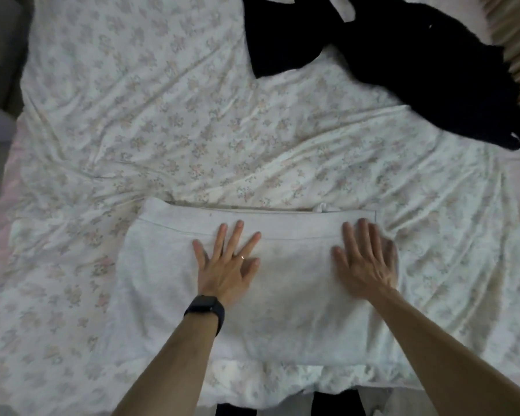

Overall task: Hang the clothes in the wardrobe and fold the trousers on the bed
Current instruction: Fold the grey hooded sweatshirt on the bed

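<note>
We see a pair of white trousers (291,313) lying folded into a broad rectangle on the near part of the bed (162,130), with the waistband (282,225) along the far edge and a small white tab (323,207) poking out just behind it. The bed is covered by a rumpled pale sheet with a faint floral print, and the near edge of the trousers comes close to the near edge of the sheet.

Both of the person's hands rest palm down on the trousers. The left hand (227,265) lies near the middle of the fabric, its fingers (221,235) straight and spread wide, the tips reaching the seam below the waistband. A ring (242,257) shows on one finger and a black watch (206,309) sits on the wrist. The right hand (365,259) lies near the right edge of the trousers, somewhat blurred, its fingers (364,232) straight and closer together, the tips on the waistband. Neither hand grips or pinches the cloth. Both forearms are bare.

Well apart from the trousers, at the far right of the bed, a black garment (403,55) sprawls unfolded, one end trailing toward the right edge. A piece of white cloth (342,7) lies against it at the top of the view; we cannot tell what it is.
</note>
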Tool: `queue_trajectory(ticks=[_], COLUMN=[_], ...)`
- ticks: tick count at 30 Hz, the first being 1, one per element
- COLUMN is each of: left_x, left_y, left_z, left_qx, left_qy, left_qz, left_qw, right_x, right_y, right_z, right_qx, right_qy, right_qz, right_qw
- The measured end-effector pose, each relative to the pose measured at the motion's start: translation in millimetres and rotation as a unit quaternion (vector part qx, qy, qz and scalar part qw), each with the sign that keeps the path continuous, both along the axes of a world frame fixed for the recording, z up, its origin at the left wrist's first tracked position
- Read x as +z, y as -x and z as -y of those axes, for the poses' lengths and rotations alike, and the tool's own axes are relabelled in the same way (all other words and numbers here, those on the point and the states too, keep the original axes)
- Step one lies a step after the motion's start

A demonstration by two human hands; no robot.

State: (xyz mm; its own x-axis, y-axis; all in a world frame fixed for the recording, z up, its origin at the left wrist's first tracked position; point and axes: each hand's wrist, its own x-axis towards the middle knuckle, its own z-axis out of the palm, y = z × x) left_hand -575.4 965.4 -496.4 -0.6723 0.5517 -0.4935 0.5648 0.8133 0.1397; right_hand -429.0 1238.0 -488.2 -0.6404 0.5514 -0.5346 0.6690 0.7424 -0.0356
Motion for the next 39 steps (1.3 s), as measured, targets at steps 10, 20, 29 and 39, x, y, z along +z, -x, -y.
queue_trajectory(ticks=[10, 20, 29, 39], left_x=[19, 19, 35, 162], left_y=[-132, -300, -293, -283], left_z=[-81, -171, -172, -167], left_qx=[-0.006, -0.073, -0.084, 0.294], left_qy=[-0.091, -0.025, -0.162, -0.246], left_qz=[0.031, -0.019, -0.1, -0.001], left_qw=[0.995, 0.997, 0.978, 0.923], right_x=[23, 32, 31, 92], right_y=[-27, -69, -92, -70], right_z=[-82, -122, -123, -107], right_qx=[-0.168, -0.195, -0.287, -0.365], right_qy=[0.089, 0.37, 0.481, 0.553], right_qz=[-0.135, -0.06, -0.044, -0.009], right_qw=[0.972, 0.906, 0.828, 0.749])
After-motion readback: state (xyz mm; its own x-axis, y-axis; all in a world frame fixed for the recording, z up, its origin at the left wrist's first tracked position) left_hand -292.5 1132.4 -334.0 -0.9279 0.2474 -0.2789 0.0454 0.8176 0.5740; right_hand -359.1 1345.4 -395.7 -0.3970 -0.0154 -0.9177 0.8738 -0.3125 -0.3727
